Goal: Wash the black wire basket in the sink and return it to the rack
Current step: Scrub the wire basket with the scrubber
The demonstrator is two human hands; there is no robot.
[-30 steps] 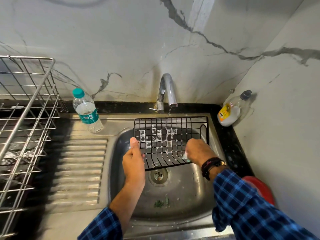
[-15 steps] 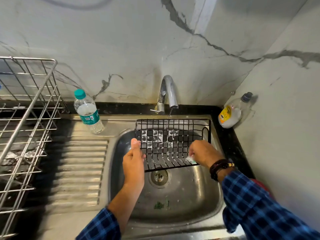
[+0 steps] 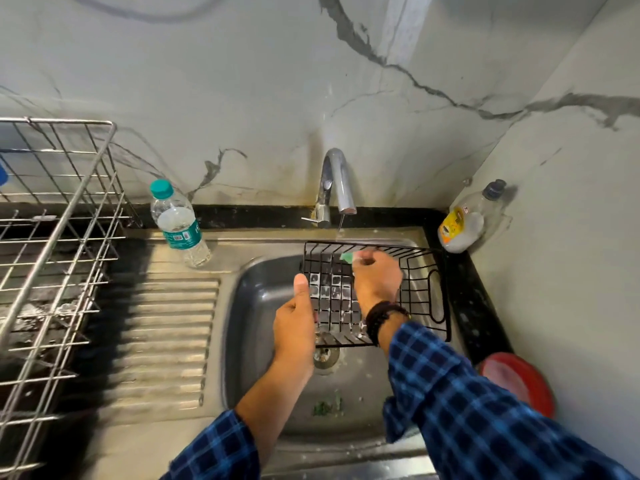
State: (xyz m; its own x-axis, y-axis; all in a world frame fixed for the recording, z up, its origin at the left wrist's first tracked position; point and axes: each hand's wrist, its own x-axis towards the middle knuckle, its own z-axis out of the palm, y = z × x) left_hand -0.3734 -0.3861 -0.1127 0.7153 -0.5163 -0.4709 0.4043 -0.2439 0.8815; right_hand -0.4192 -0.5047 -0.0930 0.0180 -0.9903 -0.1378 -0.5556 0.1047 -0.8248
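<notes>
Grip on the near side is unchanged: the left hand (image 3: 296, 323) still clasps the left edge of the black wire basket (image 3: 426, 296), thumb laid up along the wires and fingers curled underneath, out of sight. What has moved is the right hand (image 3: 375, 280). 1 second ago it rubbed the near right corner of the basket's floor. Now it has slid across to the far rim, fingers bunched and pinching a green and white sponge (image 3: 349, 257) against the wires. It is just below the tap (image 3: 337, 181), from which a thin thread of water (image 3: 341, 225) falls. Suds (image 3: 325, 289) show white in the squares of the floor between the 2 hands. Judged from that, soaping has covered the floor and is reaching the back wall, so rinsing and the return are still to do.

The basket is held over the sink (image 3: 256, 306), above the drain (image 3: 325, 358); whether its right end rests on the sink's rim I cannot tell. The left hand is at its left rim, and the right hand reaches over its floor with the wrist crossing the near edge. The handle end on the right is free of both hands. The rack (image 3: 62, 202) stands well apart on the left, beyond the drainboard (image 3: 166, 341).
</notes>
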